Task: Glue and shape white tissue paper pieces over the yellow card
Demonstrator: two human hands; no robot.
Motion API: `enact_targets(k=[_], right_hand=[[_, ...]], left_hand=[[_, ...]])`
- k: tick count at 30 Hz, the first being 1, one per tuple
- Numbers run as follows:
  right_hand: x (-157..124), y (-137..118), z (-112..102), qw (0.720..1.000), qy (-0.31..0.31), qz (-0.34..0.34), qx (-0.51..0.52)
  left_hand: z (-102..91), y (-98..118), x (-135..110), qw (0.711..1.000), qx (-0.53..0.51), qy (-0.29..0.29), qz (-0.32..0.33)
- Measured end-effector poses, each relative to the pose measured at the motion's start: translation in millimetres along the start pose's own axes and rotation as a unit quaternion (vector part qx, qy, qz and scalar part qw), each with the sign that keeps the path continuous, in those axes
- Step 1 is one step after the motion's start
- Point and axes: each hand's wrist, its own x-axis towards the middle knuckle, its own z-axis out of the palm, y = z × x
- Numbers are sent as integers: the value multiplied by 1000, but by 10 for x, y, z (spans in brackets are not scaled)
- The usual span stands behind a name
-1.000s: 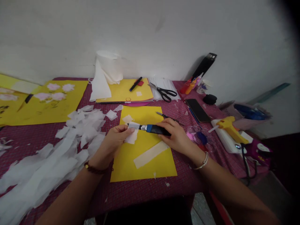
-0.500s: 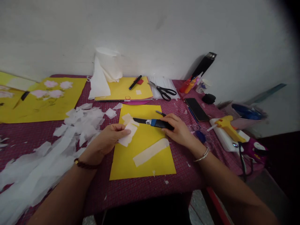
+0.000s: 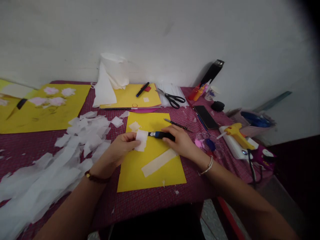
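My left hand (image 3: 126,145) pinches a small piece of white paper (image 3: 142,140) above a yellow sheet (image 3: 152,181). My right hand (image 3: 180,140) is closed around the black and blue handle of a utility knife (image 3: 162,135). Its blade points left, and the white paper covers most of it. Behind the paper, a small cream scrap (image 3: 134,126) lies on the sheet. A cream paper strip (image 3: 158,162) rests slantwise nearer to me. Beyond my right hand lies a thin dark pen-like tool (image 3: 177,124).
White paper pieces (image 3: 72,146) are heaped at left, near a yellow sheet with pink flowers (image 3: 77,110). Scissors (image 3: 172,99), a phone (image 3: 205,116) and a yellow glue gun (image 3: 238,135) lie at back and right. A white paper roll (image 3: 113,71) stands against the wall.
My right hand and the utility knife have moved left, so the blade now passes behind the paper. The paper in my left hand has turned more upright and shifted slightly right.
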Motion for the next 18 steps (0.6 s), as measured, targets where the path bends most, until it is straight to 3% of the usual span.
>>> enact_targets(k=[2,6,11,18], right_hand=[[85,-133,45,992,-39,22,114],[342,-352,202,948,-115,66,290],[621,-479,308,906,-63,105,405],[1262,-524,471,905,-15,96,415]], left_hand=[[14,2,-16,1000,13,-28,5],[32,-11,-16,997,28,-50,53],[15,-22,7,995,77,-18,61],[-34,-4,37,994,72,5,84]])
